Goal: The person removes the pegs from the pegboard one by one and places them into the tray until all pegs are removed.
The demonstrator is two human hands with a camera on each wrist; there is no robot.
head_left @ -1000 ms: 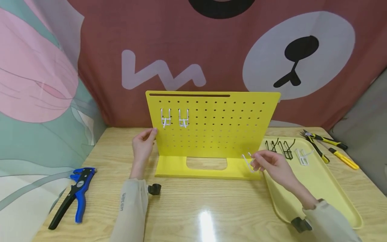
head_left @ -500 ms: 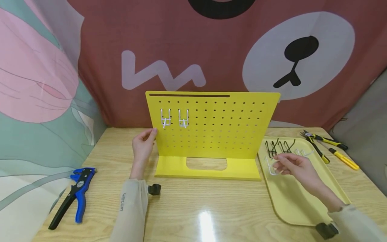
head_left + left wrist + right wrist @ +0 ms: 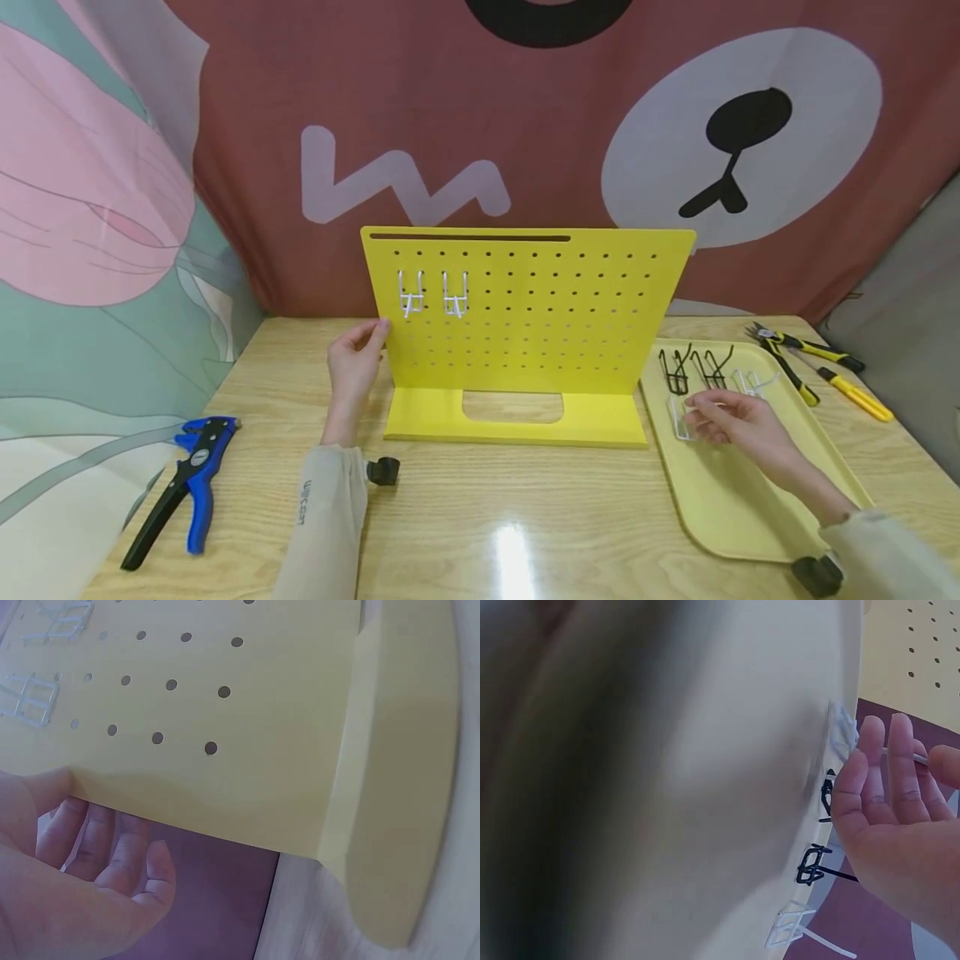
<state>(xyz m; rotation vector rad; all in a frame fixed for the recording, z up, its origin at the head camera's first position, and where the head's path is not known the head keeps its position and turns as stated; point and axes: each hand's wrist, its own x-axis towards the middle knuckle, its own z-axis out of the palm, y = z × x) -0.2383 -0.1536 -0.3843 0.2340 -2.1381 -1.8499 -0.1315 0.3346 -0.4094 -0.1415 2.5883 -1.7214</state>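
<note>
A yellow pegboard [image 3: 558, 354] stands upright on its base. Two white wire hooks hang side by side at its upper left, one hook [image 3: 411, 301] nearer the edge and another hook [image 3: 455, 302] beside it. My left hand [image 3: 354, 360] holds the board's left edge, thumb in front and fingers [image 3: 94, 840] behind. Over the yellow tray [image 3: 757, 517], my right hand [image 3: 738, 423] pinches a white wire hook [image 3: 679, 421]. In the right wrist view its prong [image 3: 909, 757] lies between thumb and fingers. Whether this hook touches the tray I cannot tell.
Two black wire hooks, a left one [image 3: 677, 377] and a right one [image 3: 708, 371], lie at the tray's far end beside a white hook [image 3: 752, 382]. Yellow-black cutters [image 3: 806, 343] and a yellow-handled tool [image 3: 855, 393] lie right of it. Blue-black pliers [image 3: 197, 475] lie far left.
My right hand has moved right, from the board's lower right corner to over the tray, carrying the white hook, then lowered slightly. The left hand has stayed on the board's edge.
</note>
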